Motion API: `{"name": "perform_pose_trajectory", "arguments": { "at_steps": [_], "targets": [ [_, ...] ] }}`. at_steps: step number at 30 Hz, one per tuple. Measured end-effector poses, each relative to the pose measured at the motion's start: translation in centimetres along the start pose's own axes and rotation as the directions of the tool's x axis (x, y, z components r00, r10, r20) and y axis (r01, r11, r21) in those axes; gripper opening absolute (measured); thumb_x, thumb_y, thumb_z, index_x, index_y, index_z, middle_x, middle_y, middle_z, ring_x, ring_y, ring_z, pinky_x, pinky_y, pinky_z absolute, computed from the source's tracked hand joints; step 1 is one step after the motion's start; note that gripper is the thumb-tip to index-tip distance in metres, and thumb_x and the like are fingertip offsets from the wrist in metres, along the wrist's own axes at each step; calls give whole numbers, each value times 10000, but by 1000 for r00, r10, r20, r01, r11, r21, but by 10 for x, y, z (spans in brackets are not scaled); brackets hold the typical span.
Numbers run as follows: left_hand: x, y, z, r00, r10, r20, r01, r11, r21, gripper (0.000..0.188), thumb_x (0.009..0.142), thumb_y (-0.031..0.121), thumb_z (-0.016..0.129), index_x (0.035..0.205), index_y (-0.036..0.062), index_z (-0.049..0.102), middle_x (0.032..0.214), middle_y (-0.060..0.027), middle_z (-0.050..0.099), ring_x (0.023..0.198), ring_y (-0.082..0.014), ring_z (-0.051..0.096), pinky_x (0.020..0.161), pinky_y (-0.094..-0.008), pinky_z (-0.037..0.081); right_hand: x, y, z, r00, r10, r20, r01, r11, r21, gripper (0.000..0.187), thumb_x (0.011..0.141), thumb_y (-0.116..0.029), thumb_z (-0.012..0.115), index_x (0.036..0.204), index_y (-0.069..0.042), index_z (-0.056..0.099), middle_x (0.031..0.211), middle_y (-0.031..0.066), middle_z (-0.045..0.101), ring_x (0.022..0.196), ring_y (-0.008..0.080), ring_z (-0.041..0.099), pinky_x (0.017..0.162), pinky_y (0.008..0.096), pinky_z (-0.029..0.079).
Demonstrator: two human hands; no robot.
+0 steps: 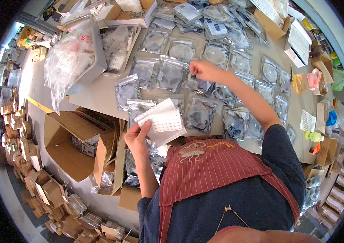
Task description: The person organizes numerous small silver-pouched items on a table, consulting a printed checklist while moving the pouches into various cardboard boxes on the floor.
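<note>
My left hand pinches a few white sheets of small printed labels by their left edge, above the near side of the table. My right hand is stretched forward over the rows of zip bags, its fingers curled together; whatever they may hold is too small to make out. Just below those fingers lies a zip bag, partly covered by the hand. Beside it is another silvery, see-through zip bag with a round, coiled-looking item inside. A similar bag lies nearer to me, right of the sheets.
More bags are heaped at the table's far side. A grey bin full of clear plastic stands at the far left. An open carton is beside the table at left. Tape rolls and small boxes line the right edge.
</note>
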State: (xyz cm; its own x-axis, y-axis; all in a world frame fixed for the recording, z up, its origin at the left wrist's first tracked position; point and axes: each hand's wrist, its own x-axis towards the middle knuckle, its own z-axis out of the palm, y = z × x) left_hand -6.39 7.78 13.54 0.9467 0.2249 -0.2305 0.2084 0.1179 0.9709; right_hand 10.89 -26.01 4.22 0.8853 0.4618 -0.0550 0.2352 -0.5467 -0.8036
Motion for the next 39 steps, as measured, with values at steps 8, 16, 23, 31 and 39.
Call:
{"name": "perform_pose_trajectory", "arguments": {
  "at_steps": [8, 16, 23, 31, 39],
  "targets": [
    [-8, 4, 11, 985, 116, 124, -134, 980, 146, 109, 827, 19, 773, 785, -17, 679, 686, 66, 553, 620, -25, 457, 532, -207, 345, 5, -29, 12, 939, 290, -185, -337, 672, -660, 420, 759, -59, 708, 1112, 22, 494, 976, 213, 668, 956, 389, 670, 779, 478, 545],
    [-37, 2, 3, 935, 303, 184, -350, 874, 336, 168, 798, -1, 760, 961, -26, 727, 754, -66, 640, 661, -102, 545, 611, -247, 440, -36, -116, -14, 996, -47, -81, 32, 982, -188, 235, 848, -193, 721, 1012, -67, 608, 928, 98, 675, 856, 307, 668, 733, 408, 529],
    [-59, 15, -1, 851, 421, 313, -525, 687, 503, 131, 791, -16, 744, 920, 8, 741, 740, -107, 627, 656, -219, 607, 609, -299, 482, -77, -202, 43, 874, -481, 71, 485, 873, -50, 130, 892, -141, 633, 983, -56, 595, 971, 105, 620, 899, 328, 627, 777, 416, 511],
    [-77, 10, -22, 877, 419, 237, -481, 738, 473, 133, 784, -28, 751, 913, 4, 743, 803, -115, 675, 673, -207, 623, 616, -304, 490, -86, -217, 90, 849, -528, 24, 520, 828, -211, 99, 872, -120, 620, 945, -60, 589, 938, 119, 579, 917, 324, 607, 773, 416, 512],
    [-82, -29, -54, 971, 186, 147, -213, 957, 195, 97, 829, -11, 745, 924, -31, 738, 817, 5, 666, 734, -50, 544, 638, -223, 436, -102, -211, 134, 820, -570, -52, 542, 803, -249, 137, 871, -125, 611, 995, -71, 632, 959, 112, 597, 901, 326, 625, 748, 417, 528]
  ]
}}
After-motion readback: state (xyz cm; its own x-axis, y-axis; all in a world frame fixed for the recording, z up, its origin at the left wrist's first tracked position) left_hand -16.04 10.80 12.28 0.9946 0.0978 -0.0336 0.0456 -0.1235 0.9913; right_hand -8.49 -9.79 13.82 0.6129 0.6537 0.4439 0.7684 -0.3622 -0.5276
